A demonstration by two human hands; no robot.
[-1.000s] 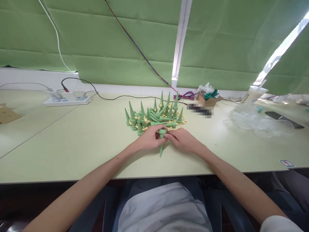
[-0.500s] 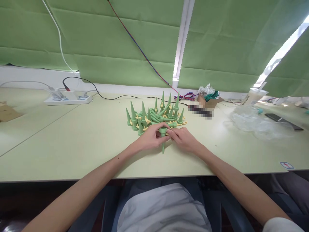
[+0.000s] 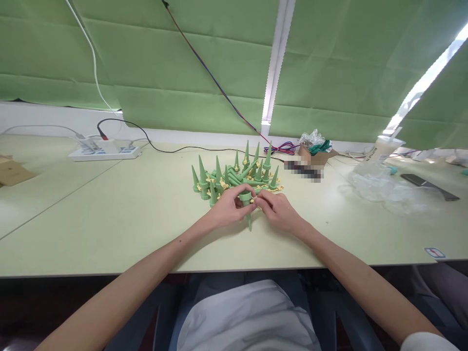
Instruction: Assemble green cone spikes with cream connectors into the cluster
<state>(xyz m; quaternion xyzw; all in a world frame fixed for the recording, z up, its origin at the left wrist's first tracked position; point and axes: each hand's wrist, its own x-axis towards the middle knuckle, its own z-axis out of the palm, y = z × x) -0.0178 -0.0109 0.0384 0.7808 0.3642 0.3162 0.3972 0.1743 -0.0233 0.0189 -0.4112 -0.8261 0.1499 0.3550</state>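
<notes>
One green plastic tapered spike (image 3: 245,196), collar up, sits over the pale bench (image 3: 109,219) before a heap of green plastic spikes (image 3: 218,175), left hand (image 3: 228,208) fingers gripping its collar, likely to steady it, right hand (image 3: 277,210) fingers apparently pinching a small yellow piece (image 3: 252,200) alongside.

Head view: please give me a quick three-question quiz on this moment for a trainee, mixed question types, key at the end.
1. True or false: the left hand holds a green spike with its tip pointing away from the spike cluster.
2. Which lies left of the power strip? A) plastic cup B) brown cardboard piece C) dark flat device
3. Fill in: the cords among the spike cluster are ____ in colour.

Key: 1 true; 2 B; 3 yellow
</notes>
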